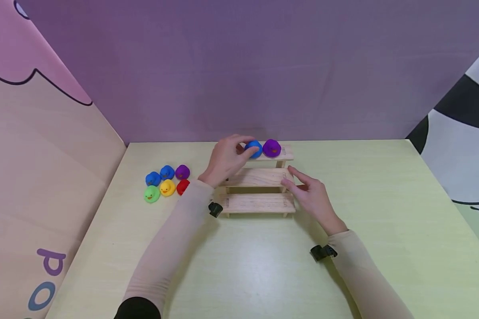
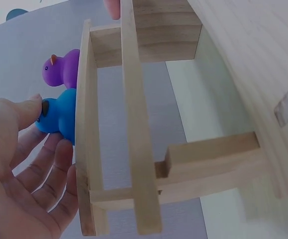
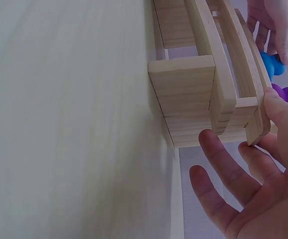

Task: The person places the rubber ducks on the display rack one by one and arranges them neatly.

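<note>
With thumb and fingers, my left hand [image 1: 229, 158] pinches a blue rubber duck [image 1: 254, 149] at the top tier of a small three-tier wooden stand [image 1: 259, 203]. Touching it is a purple rubber duck [image 1: 272, 148], which sits on the same tier. The left wrist view shows the blue duck [image 2: 59, 115] against the tier's board, thumb on its head. My right hand [image 1: 312, 195] holds the stand's right end at the middle tier. In the right wrist view, its thumb [image 3: 278, 105] lies on the board's edge and fingers reach round the end.
Left of the stand on the pale table [image 1: 263, 266] is a group of ducks: blue [image 1: 153, 179], another blue [image 1: 167, 172], purple [image 1: 182, 172], green [image 1: 151, 194], yellow [image 1: 167, 188], and red [image 1: 182, 186], partly behind the left sleeve. A purple wall [image 1: 263, 66] rises behind.
</note>
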Demonstrator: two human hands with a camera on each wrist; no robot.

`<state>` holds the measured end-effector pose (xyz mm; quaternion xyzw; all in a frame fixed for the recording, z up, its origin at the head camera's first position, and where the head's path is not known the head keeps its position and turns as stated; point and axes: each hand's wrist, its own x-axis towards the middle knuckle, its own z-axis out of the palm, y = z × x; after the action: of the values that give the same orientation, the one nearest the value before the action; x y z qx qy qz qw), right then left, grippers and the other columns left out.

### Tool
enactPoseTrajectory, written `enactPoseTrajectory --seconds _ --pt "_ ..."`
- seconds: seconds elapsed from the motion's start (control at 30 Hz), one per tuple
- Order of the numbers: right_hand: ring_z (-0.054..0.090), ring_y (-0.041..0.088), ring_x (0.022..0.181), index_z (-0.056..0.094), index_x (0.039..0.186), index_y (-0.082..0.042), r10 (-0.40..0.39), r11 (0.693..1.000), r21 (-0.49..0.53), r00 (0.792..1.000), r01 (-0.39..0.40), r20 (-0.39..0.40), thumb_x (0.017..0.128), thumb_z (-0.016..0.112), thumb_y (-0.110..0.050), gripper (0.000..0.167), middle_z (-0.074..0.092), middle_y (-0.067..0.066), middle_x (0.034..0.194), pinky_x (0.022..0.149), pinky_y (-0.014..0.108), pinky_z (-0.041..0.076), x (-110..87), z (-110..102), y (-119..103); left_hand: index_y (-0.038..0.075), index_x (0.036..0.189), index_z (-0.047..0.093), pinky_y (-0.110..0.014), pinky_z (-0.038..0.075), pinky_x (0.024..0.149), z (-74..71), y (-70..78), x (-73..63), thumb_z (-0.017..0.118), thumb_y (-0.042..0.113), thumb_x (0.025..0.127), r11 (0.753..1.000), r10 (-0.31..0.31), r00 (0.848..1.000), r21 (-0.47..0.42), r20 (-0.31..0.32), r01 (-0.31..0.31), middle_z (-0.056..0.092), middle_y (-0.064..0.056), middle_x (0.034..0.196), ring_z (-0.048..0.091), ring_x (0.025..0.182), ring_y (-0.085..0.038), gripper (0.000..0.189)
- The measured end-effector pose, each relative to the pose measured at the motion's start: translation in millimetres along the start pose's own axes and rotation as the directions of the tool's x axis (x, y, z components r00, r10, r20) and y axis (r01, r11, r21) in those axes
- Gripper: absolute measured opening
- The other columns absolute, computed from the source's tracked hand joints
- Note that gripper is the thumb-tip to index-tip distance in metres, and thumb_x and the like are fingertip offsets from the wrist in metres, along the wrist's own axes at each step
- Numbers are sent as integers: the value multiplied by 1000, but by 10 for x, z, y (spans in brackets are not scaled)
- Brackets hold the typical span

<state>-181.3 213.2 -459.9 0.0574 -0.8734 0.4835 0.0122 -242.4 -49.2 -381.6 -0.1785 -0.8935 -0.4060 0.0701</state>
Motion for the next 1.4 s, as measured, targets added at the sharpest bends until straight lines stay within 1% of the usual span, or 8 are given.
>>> enactPoseTrajectory --seconds 0.13,0.4,0.63,0.83,0.97,1.1,1.27,1.4 --pt "77 40 111 54 158 -16 1 1000 -7 1000 -1 -3 103 69 -47 64 51 23 160 54 24 49 2 -5 5 14 134 75 -35 57 85 14 -7 17 73 36 103 1000 0 1000 -8 2 0 75 -9 127 70 98 -20 39" --pt "76 40 114 53 159 -18 22 1000 -10 1000 -22 0 103 68 -49 65 49 22 162 58 24 52 9 -14 15 17 134 75 -33 55 83 9 5 31 73 39 103 1000 -9 1000 18 11 8 75 -3 125 68 97 -18 38" --pt "76 40 113 53 158 -18 23 1000 -12 1000 -23 -4 103 68 -49 65 49 21 162 58 24 52 7 -17 29 19 140 70 -35 59 93 1 -15 -6 73 39 102 999 -22 1000 29 12 22 74 -2 128 71 105 -19 43" --pt "76 40 113 54 158 -18 25 1000 -5 1000 -25 -7 103 70 -48 65 49 21 162 55 24 49 12 -24 27 21 139 70 -39 59 98 -40 -43 -78 73 37 102 999 -29 1000 17 5 29 73 -1 128 72 109 -21 41" --pt "76 40 113 54 158 -17 22 1000 -2 1000 -22 -5 103 70 -48 65 49 21 163 54 24 49 12 -23 22 20 135 73 -42 59 99 -79 -72 -140 73 33 102 1000 -12 1000 2 -8 12 74 -1 124 75 108 -22 35" --pt "76 40 112 54 158 -18 20 1000 -2 1000 -20 -6 103 70 -48 65 49 21 163 54 24 49 12 -18 30 19 133 75 -42 60 97 -105 -120 -214 73 31 102 1000 2 1000 -10 -27 -2 74 -2 121 76 104 -22 33" --pt "77 40 110 54 158 -18 12 1000 4 1000 -12 -2 103 70 -47 64 50 20 162 53 24 48 11 -12 38 16 133 75 -42 62 94 -149 -181 -325 72 29 102 1000 12 999 -25 -43 -13 75 -5 123 73 103 -24 33" --pt "76 40 110 54 158 -17 9 1000 7 1000 -9 -6 103 70 -47 65 49 20 162 52 24 47 9 -11 38 13 132 75 -42 63 92 -187 -231 -407 72 28 102 999 42 998 -17 -40 -43 76 -6 125 72 105 -24 34"
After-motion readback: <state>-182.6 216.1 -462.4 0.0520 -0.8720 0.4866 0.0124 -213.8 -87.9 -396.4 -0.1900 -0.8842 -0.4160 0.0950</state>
